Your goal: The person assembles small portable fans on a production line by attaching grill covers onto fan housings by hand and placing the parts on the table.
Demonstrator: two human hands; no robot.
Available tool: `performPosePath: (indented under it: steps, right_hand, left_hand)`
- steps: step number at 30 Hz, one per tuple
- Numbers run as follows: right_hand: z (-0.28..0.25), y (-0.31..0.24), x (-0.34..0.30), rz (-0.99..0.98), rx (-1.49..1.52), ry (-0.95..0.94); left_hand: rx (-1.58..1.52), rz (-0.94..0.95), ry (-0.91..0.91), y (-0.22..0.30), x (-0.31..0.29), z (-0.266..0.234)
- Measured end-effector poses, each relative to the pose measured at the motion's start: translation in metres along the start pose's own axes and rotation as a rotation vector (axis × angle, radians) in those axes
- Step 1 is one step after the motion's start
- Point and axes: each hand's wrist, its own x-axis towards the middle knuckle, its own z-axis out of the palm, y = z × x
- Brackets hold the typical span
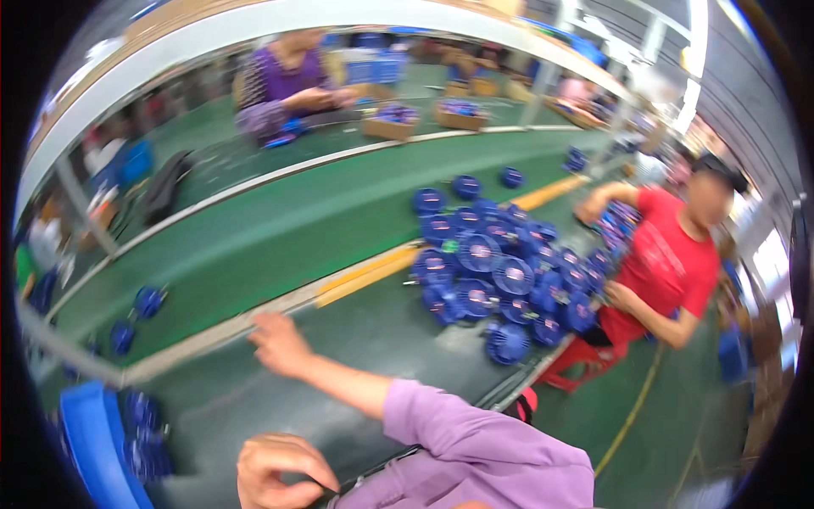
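Observation:
My right hand (284, 343) reaches over the dark green worktop (373, 339), near the raised strip beside the belt. Its fingers are partly spread and look empty, though blurred. Close to the table's front edge, my left hand (284, 471) is curled, thumb and fingers brought together. Whether anything is pinched there is hidden. Right of my hands lies a large heap of small round blue fans (479, 254) with ribbed guards and pale centres. A few more blue fans (144, 433) sit at the left, beside a blue plastic bin (93, 441).
A green conveyor belt (280, 233) runs behind the worktop, with a few blue fans (148, 301) at its left. At the right, a co-worker in a red shirt (670, 263) stands beside the heap. Across the belt sits a person in purple (292, 76), near cardboard boxes (390, 127).

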Motion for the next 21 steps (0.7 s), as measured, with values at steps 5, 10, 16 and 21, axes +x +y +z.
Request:
performPosePath:
  steps: [5, 10, 16, 21]
  right_hand:
    - [-0.001, 0.018, -0.008, 0.032, -0.045, -0.001]
    - [0.004, 0.010, -0.005, 0.101, 0.011, -0.046]
    - [0.003, 0.004, -0.003, 0.117, 0.090, -0.031]
    - [0.001, 0.003, -0.003, 0.098, 0.078, -0.013]
  left_hand:
    - [0.192, -0.429, 0.311, -0.086, -0.008, -0.008]
    - [0.226, -0.564, 0.501, -0.152, -0.052, -0.029]
    - [0.170, -0.564, 0.557, -0.151, -0.060, -0.027]
    - [0.140, -0.602, 0.542, -0.149, -0.064, -0.032]
